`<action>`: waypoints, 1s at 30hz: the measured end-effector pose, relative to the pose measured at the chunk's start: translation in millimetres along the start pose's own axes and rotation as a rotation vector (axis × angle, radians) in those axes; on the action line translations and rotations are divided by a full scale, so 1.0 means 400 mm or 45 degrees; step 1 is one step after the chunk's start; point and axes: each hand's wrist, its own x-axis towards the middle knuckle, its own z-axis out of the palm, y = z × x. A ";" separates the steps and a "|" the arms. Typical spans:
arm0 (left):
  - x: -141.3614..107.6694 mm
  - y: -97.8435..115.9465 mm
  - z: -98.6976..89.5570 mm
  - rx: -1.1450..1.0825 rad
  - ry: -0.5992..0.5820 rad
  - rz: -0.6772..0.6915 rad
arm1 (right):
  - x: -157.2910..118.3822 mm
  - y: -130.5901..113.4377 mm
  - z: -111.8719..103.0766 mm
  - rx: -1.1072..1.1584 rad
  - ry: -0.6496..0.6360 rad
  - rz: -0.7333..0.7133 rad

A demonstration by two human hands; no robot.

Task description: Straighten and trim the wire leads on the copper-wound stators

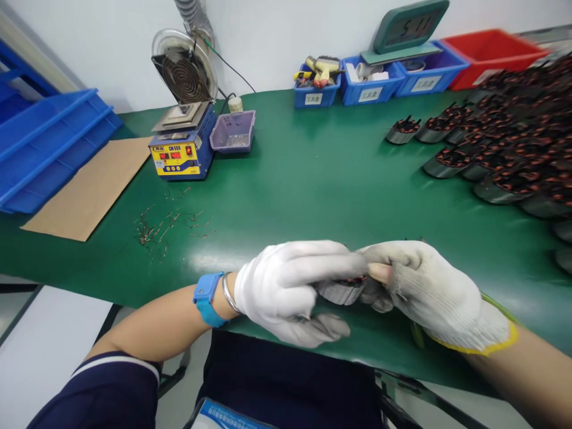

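My left hand (297, 292), in a white glove, has its fingers laid over a motor stator (342, 292) with a silvery rim and copper windings. The thumb hangs lower, apart from the rim. Most of the stator is covered by the gloves. At its right side is my right hand (429, 292), in a grey-white knit glove with a bare thumb tip, its fingers curled in. Green handles, apparently of pliers (417, 335), stick out below the palm and by the wrist; their jaws are hidden. Both hands are slightly blurred, just above the table's front edge.
Many stators (504, 173) stand in rows at right on the green table (313, 173). Wire offcuts (161, 229) lie left, near a solder pot (181, 149) and purple tray (233, 131). Behind are blue bins (317, 95), a red bin (491, 53) and a clock (411, 27).
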 end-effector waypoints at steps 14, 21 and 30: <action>0.003 0.021 0.007 -0.439 0.082 -0.361 | 0.004 0.006 0.003 0.071 -0.042 0.061; -0.015 0.021 -0.002 -0.020 0.017 -0.145 | -0.014 0.005 0.006 -0.151 -0.153 0.022; 0.004 -0.035 0.023 0.699 0.159 0.003 | 0.024 0.018 0.012 -0.079 -0.094 0.065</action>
